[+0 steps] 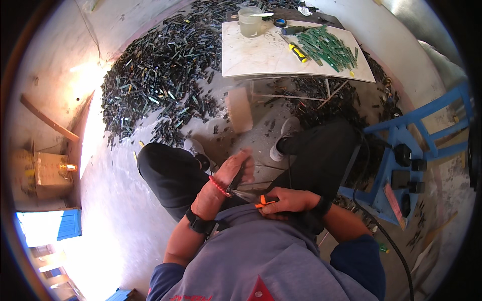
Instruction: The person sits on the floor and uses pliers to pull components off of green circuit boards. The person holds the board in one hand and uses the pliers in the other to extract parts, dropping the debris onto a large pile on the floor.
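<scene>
Above my lap, my left hand (232, 170) is closed around a thin dark strip (239, 176), which looks like a narrow circuit board. A red bead bracelet (220, 186) circles that wrist. My right hand (288, 200) grips orange-handled pliers (265, 201). Their metal jaws point left, at the lower end of the strip, beside the left wrist; whether they touch it I cannot tell. In front of me, a low white-topped table (266, 57) bears a pile of green strips (329, 47) and a yellow-and-black screwdriver (297, 52).
A heap of dark strips (155, 85) covers the floor ahead and left. A plastic tub of cloudy liquid (249, 25) and a tape roll (279, 22) stand on the table. At right are a blue chair (432, 118) with black blocks and a hanging black cable (384, 233). Cardboard box (52, 170) at left.
</scene>
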`<state>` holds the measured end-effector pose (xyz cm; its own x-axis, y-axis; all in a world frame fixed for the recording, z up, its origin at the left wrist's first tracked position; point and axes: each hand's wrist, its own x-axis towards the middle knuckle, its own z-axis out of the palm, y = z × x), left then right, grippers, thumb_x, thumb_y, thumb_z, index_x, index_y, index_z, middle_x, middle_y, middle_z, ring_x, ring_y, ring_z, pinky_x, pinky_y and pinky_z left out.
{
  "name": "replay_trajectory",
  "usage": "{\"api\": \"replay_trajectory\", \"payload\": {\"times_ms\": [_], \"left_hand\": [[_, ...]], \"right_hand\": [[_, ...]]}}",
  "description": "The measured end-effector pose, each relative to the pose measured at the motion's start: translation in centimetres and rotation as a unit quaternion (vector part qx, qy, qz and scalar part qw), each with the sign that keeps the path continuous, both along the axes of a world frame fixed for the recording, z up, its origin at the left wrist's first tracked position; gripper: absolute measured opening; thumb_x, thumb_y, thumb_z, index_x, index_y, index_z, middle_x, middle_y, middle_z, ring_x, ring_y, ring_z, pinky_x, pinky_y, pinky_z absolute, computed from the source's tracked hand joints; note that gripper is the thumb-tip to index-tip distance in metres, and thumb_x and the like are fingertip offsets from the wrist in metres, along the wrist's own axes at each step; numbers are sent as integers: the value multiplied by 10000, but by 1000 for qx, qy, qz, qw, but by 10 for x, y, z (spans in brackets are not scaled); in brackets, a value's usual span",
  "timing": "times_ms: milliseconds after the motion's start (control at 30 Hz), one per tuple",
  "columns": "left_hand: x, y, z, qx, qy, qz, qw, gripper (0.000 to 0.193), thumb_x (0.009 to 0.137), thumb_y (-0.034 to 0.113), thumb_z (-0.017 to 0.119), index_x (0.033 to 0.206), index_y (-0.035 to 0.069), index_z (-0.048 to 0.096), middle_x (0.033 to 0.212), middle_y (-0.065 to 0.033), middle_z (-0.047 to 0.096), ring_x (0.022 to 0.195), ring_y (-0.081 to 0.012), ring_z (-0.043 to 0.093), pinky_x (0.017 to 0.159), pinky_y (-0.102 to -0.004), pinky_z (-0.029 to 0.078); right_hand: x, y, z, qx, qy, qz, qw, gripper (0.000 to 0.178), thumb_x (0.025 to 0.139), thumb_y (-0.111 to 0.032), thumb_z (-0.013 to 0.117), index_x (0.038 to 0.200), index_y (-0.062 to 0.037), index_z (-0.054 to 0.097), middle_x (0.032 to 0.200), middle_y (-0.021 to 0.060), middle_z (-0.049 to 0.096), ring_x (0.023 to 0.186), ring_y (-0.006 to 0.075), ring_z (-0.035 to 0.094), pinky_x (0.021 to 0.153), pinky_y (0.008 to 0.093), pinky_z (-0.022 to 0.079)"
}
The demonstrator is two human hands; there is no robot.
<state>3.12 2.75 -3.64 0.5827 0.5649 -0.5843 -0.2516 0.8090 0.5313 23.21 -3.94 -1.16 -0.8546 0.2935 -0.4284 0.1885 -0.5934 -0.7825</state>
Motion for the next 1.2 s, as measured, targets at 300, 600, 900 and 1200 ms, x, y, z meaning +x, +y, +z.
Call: {"api": "replay_trajectory", "payload": {"times_ms": [300, 600, 900, 1200], "left_hand": [[-1, -3, -41, -118, -147, -53, 981, 395, 944, 367, 398, 618, 153, 337, 531, 45, 310, 434, -110, 291, 535, -277, 349], [-9, -8, -20, -78, 81, 129, 985, 388, 920, 374, 453, 662, 85, 484, 555, -32, 456, 450, -152, 373, 530, -288, 372], [-21, 23, -24, 208, 125, 97, 965, 449, 923, 386, 451, 654, 41, 551, 595, -9, 503, 548, -101, 437, 537, -236, 339], [-13, 3, -4, 342, 178, 65, 920, 458, 926, 390, 416, 717, 17, 578, 696, -19, 558, 659, -88, 462, 635, -241, 360]], "right_hand": [[-2, -9, 7, 96, -58, -44, 993, 304, 884, -331, 578, 876, -27, 580, 686, 7, 537, 576, 77, 507, 504, 222, 410], [-2, 1, 8, -174, 84, -61, 979, 367, 862, -354, 579, 888, 10, 544, 709, 65, 538, 551, 131, 501, 447, 253, 396], [-16, 0, -4, -252, 168, -70, 951, 399, 861, -392, 567, 951, -9, 501, 723, 78, 514, 560, 147, 488, 432, 268, 406], [-18, -9, -11, -277, 259, -129, 916, 417, 890, -440, 496, 970, -30, 500, 751, 63, 520, 582, 135, 483, 464, 275, 392]]}}
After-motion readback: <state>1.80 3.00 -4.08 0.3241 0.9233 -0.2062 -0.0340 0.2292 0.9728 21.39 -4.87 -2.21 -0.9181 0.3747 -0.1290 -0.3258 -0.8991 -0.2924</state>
